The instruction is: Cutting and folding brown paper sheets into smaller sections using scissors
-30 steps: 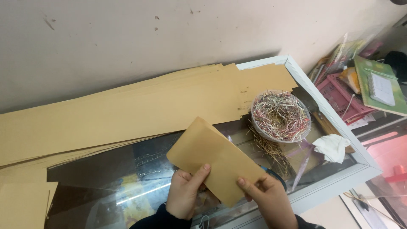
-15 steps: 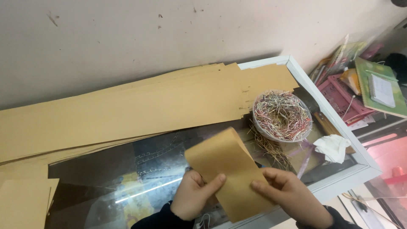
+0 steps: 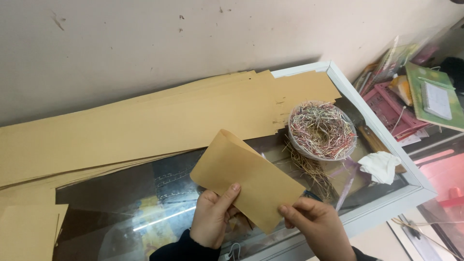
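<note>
Head view: two bare hands hold one brown paper piece above a glass-topped counter.
Left hand (image 3: 212, 217): fingers closed on the paper's lower left edge, thumb pressed on its front face, the other fingers hidden behind it.
Right hand (image 3: 316, 224): fingers pinched on the lower right corner, thumb on top.
Paper (image 3: 246, 179): a folded brown piece, tilted, raised off the glass between both hands; its upper left corner curls open a little.
Sheets (image 3: 145, 125): a long stack of brown paper along the wall, behind the held piece and apart from it.
Bowl (image 3: 323, 129): clear, filled with thin coloured strands, to the right of the paper; loose strands lie just beside it.
Tissue (image 3: 379, 166): white, crumpled, near the counter's right frame.
Basket (image 3: 394, 108): pink, beyond the counter's right edge, beside a green notebook (image 3: 435, 96).
</note>
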